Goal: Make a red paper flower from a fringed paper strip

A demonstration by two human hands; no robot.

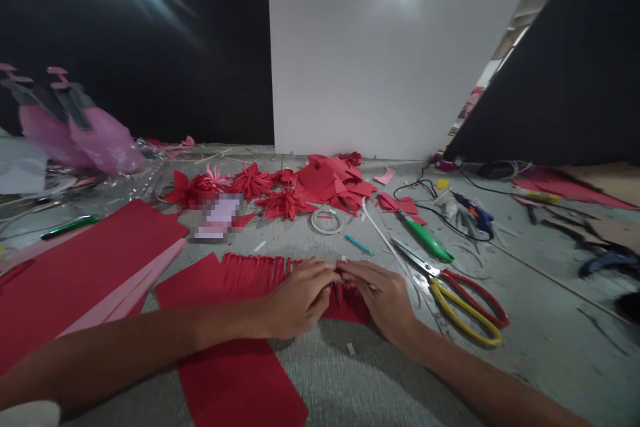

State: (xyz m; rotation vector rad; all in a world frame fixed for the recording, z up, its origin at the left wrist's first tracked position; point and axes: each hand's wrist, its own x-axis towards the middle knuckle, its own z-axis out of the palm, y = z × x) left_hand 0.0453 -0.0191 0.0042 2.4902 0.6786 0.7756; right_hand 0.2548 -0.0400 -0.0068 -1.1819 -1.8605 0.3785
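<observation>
A strip of red paper (250, 278) with a fringed upper edge lies across the work surface in front of me. My left hand (303, 297) rests over its middle, fingers curled and pinching the fringe. Close beside it, my right hand (383, 293) grips the strip's right end, fingertips nearly meeting those of the left. The fingers hide the exact spot being pinched. Below my left forearm lies another piece of red paper (245, 380). Scissors (440, 273) with one red and one yellow handle lie half open to the right of my right hand.
Red paper flowers and cut pieces (330, 180) are heaped behind the strip. Nearby are a roll of white tape (327, 221), a blue pen (359, 244), a green-handled cutter (425, 237) and a blue glue gun (473, 213) with its cord. Large red sheets (100, 267) lie left.
</observation>
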